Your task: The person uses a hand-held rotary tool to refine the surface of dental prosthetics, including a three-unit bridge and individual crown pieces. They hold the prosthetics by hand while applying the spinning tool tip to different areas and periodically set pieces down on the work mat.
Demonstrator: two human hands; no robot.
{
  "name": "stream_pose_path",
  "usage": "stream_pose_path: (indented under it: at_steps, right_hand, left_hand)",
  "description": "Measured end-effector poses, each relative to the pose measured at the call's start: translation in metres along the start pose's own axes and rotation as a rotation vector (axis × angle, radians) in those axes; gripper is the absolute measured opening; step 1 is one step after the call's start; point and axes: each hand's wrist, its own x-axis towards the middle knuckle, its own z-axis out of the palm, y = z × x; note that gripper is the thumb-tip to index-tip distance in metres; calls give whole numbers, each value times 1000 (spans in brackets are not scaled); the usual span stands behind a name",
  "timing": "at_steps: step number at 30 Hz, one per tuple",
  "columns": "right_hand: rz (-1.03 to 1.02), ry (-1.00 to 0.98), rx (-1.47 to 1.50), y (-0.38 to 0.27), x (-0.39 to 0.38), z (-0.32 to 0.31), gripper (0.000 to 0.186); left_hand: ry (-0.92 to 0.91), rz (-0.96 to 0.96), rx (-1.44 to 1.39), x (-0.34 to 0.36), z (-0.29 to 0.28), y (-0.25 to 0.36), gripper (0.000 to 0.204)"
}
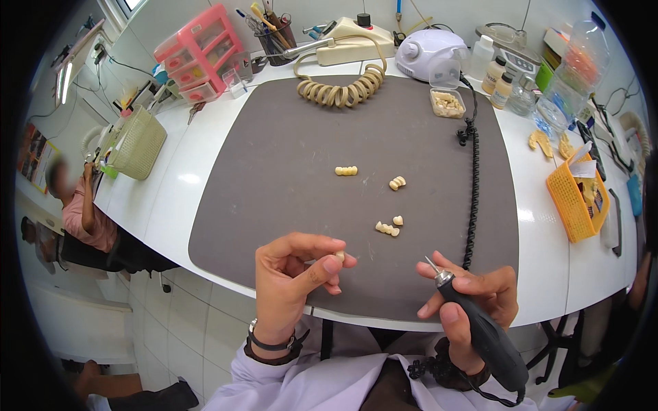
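Note:
Between the thumb and fingertips of my left hand is a small cream dental crown, partly covered by the fingers. My right hand is wrapped round a black dental handpiece, its thin metal bur pointing up and left toward the crown but apart from it. Just beyond my hands, a dental bridge and a single crown lie on the grey mat. Farther off rest another short bridge and a longer one.
A black coiled cord runs down the mat's right side. At the back stand a white control unit, a box of tooth pieces, a beige coiled hose and pink drawers. An orange basket is at right; another person sits left.

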Motion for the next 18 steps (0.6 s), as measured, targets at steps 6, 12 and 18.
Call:
stream_pose_path:
  at_steps: [6, 12, 18]
  right_hand:
    - [-28, -65, 273, -7, 8, 22, 27]
    - [-35, -143, 146, 10, 7, 41, 29]
    - [-59, -126, 90, 17, 5, 45, 29]
  left_hand:
    - [69, -9, -124, -10, 6, -4, 21]
    - [30, 1, -126, -10, 15, -3, 18]
    - [42, -20, -92, -11, 12, -2, 17]
